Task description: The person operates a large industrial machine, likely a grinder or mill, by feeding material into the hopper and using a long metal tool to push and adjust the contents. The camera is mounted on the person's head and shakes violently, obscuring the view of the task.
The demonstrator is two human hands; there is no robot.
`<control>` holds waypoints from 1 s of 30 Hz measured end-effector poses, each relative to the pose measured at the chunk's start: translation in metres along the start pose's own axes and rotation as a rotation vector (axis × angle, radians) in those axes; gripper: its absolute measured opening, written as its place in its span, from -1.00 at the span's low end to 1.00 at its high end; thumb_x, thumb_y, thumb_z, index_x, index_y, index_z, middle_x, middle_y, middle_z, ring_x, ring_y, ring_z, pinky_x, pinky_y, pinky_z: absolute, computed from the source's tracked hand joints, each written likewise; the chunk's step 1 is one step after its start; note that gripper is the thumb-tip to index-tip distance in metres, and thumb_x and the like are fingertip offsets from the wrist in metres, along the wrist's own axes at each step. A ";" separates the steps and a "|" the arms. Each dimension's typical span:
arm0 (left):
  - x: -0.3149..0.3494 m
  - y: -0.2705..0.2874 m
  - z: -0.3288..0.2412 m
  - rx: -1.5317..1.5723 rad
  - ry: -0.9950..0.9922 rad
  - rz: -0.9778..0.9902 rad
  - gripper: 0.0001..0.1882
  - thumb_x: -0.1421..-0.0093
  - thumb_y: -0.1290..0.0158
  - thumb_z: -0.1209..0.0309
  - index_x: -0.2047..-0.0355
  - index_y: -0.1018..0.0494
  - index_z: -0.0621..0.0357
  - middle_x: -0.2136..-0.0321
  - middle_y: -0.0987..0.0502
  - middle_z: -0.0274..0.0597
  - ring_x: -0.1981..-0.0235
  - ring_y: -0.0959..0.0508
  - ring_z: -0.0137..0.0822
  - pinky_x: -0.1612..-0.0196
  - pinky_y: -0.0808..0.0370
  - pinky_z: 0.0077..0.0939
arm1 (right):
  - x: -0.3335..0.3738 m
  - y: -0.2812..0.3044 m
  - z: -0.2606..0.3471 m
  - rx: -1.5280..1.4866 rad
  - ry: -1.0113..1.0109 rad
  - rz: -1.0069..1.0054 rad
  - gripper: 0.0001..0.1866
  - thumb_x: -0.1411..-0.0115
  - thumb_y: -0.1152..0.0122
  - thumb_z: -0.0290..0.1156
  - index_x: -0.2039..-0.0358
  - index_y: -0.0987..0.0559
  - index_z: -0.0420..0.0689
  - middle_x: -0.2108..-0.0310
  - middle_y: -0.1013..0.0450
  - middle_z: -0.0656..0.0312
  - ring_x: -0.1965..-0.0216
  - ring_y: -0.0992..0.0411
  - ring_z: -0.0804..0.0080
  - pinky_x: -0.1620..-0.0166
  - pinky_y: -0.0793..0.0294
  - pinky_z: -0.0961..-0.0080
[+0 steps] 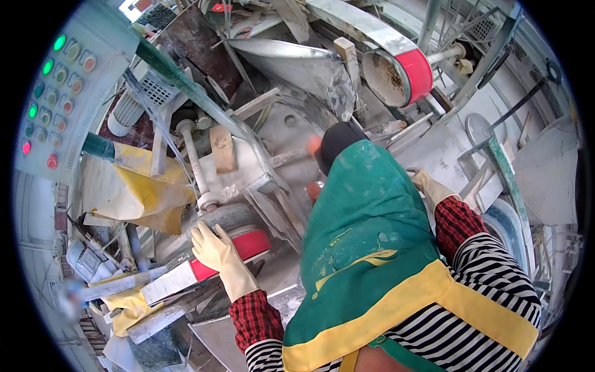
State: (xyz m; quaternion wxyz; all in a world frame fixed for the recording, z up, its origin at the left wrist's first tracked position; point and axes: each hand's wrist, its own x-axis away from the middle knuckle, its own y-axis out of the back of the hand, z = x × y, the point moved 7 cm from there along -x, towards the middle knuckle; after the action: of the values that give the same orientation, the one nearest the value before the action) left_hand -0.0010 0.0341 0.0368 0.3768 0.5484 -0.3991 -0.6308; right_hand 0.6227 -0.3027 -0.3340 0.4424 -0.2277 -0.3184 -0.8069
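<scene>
My left hand (217, 253), in a cream rubber glove, lies with its fingers stretched and apart by a wheel (229, 216) with a red band (250, 244) round its rim. Nothing shows in its grasp. To the right of my green apron (372, 229), my right hand (434, 186) wears the same kind of glove. Its fingers are partly hidden by the apron's edge, so their closing cannot be made out. A dark shoe (338, 146) shows beyond the apron, with blurred orange patches beside it.
Upper left stands a control panel (59, 102) with lit green and red buttons. A motor (133, 105), a metal shaft (195, 158) and a yellow sheet (149, 186) lie to the left. Beyond are a metal trough (291, 65) and another red-banded wheel (416, 75). A green bar (509, 180) stands right.
</scene>
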 end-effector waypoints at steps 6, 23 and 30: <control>0.008 -0.002 0.002 -0.093 -0.031 -0.052 -0.47 -0.29 -0.15 0.12 -0.18 -0.44 0.11 -0.14 -0.49 0.03 -0.13 -0.50 0.00 -0.11 -0.42 -0.08 | 0.040 -0.027 0.043 -0.255 0.059 0.088 -0.25 -0.22 -0.41 -0.12 -0.34 -0.42 -0.20 0.15 -0.65 -0.04 0.25 -0.63 0.34 0.25 -0.64 0.42; 0.009 -0.004 -0.017 -0.102 0.005 0.008 -0.47 -0.28 -0.12 0.13 -0.20 -0.41 0.08 -0.19 -0.44 0.02 -0.18 -0.44 0.02 -0.15 -0.39 -0.04 | 0.123 -0.058 0.133 -0.474 0.050 0.274 -0.45 -0.33 -0.32 -0.45 -0.26 -0.43 -0.38 -0.01 -0.60 0.01 0.05 -0.59 0.34 -0.03 -0.62 0.47; 0.007 0.001 -0.032 -0.059 0.009 0.019 -0.44 -0.24 -0.17 0.17 -0.19 -0.42 0.14 -0.24 -0.42 0.18 -0.25 -0.40 0.09 -0.25 -0.30 -0.01 | 0.094 -0.050 0.106 -0.343 0.114 0.235 -0.43 -0.31 -0.34 -0.40 -0.29 -0.44 -0.27 0.08 -0.61 0.02 0.16 -0.59 0.40 0.12 -0.62 0.48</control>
State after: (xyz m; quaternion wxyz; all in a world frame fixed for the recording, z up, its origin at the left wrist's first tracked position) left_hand 0.0299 0.0241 0.0328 0.4007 0.5359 -0.3839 -0.6363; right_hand 0.5414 -0.2599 -0.2149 0.5053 -0.2891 -0.1223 -0.8038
